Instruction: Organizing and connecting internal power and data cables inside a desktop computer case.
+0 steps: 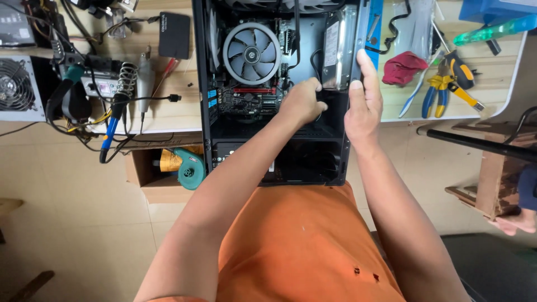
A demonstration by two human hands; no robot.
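one open computer case (208,84) lies on the wooden table (492,95), its near end hanging over the edge toward the person. inside it are one round cooler fan (251,53), one motherboard (246,99) and one hard drive (334,53) standing on edge against the right wall. to the right lie one red cloth (401,67), one pair of blue and yellow pliers (439,89) and one green-handled screwdriver (492,29); to the left, one soldering iron (112,126) and one power supply (17,86). the left hand (302,103) reaches down into the case, fingers curled just below the drive; what it grips i cannot tell. the right hand (363,100) is mostly open, palm pressed along the case's right wall, thumb touching the drive's edge
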